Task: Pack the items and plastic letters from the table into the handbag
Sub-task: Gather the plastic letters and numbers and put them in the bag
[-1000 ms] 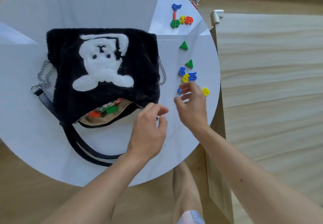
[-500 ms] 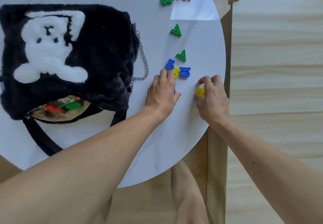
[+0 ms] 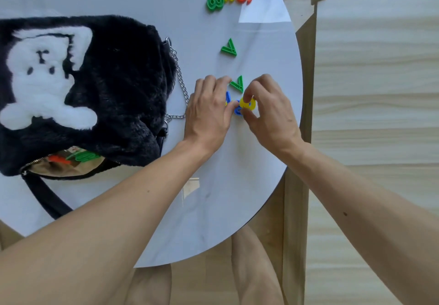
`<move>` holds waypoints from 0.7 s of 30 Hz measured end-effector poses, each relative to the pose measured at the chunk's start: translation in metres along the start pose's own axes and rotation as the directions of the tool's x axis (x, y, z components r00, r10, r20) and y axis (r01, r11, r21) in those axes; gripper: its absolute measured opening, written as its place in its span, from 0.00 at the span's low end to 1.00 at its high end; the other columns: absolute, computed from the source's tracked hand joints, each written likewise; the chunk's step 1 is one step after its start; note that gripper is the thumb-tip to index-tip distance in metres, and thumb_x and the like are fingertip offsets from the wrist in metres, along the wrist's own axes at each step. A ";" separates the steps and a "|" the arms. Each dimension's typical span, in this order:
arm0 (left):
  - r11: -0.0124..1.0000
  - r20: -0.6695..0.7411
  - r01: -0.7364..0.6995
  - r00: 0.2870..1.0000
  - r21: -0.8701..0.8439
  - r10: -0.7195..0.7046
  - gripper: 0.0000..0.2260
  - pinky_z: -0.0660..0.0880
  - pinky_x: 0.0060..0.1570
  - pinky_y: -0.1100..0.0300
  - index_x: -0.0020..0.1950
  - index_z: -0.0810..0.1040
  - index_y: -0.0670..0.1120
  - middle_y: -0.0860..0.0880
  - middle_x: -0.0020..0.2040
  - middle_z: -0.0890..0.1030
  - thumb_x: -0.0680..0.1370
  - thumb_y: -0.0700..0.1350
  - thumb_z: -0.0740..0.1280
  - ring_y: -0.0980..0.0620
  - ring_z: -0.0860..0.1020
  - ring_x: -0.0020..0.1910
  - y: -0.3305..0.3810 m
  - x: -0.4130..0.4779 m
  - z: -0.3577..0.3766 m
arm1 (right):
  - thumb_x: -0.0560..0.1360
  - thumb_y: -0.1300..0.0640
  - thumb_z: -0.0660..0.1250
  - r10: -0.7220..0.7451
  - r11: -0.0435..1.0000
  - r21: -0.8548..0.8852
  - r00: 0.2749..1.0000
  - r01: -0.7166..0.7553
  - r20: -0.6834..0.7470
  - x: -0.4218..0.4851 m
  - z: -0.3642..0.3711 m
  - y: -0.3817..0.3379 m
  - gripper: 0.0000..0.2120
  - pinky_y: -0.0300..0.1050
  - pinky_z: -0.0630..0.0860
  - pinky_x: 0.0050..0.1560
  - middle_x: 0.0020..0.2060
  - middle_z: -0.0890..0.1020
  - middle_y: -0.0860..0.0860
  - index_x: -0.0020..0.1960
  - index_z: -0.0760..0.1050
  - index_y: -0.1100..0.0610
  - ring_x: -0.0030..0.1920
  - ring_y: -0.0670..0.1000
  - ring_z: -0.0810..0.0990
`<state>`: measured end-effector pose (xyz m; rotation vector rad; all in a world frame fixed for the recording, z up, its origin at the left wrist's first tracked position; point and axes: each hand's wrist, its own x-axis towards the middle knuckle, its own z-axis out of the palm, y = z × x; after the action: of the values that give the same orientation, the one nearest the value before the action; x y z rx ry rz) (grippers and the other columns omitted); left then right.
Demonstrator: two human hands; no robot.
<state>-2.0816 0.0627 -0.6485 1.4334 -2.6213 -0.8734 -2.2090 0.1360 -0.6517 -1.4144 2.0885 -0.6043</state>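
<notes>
Yellow ring (image 3: 247, 103) now pinched in right grip (image 3: 268, 112); left grip (image 3: 209, 112) curled over blue pieces (image 3: 228, 97).

arms: bare, no sleeves | left hand (image 3: 209, 117): no rings | right hand (image 3: 268, 114): no rings | legs: bare (below tabletop edge)

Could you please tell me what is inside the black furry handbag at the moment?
Through the handbag's open zip mouth, a green plastic piece and an orange one lie on tan lining. Anything deeper is hidden by the fur flap.
</notes>
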 end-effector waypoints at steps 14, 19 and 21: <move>0.966 0.064 -0.076 0.996 0.247 0.062 0.25 0.73 0.53 0.49 0.66 0.73 0.46 0.42 0.61 0.72 0.74 0.57 0.72 0.41 0.71 0.56 -0.020 -0.004 0.013 | 0.74 0.62 0.72 -0.069 0.988 -0.134 0.993 0.081 0.095 -0.008 0.008 0.012 0.06 0.58 0.77 0.40 0.50 0.78 0.55 0.48 0.75 0.61 0.48 0.58 0.74; 0.961 0.107 -0.115 0.990 0.253 0.090 0.16 0.76 0.41 0.52 0.63 0.73 0.47 0.44 0.60 0.71 0.78 0.50 0.69 0.44 0.72 0.55 -0.014 -0.007 0.017 | 0.74 0.64 0.71 -0.087 0.987 -0.131 0.993 0.097 0.077 -0.008 0.008 0.012 0.04 0.58 0.76 0.40 0.48 0.78 0.56 0.47 0.76 0.62 0.47 0.58 0.74; 0.967 0.099 -0.108 0.991 0.230 0.087 0.14 0.75 0.39 0.53 0.62 0.74 0.46 0.43 0.60 0.71 0.79 0.49 0.68 0.44 0.72 0.54 -0.013 -0.006 0.016 | 0.74 0.64 0.72 -0.074 0.992 -0.093 0.995 0.080 0.064 -0.009 0.007 0.013 0.05 0.57 0.76 0.41 0.46 0.79 0.56 0.46 0.76 0.62 0.45 0.58 0.75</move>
<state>-2.0725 0.0697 -0.6673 1.3241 -2.9178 -0.6480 -2.2106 0.1485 -0.6630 -1.5536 2.0477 -0.4908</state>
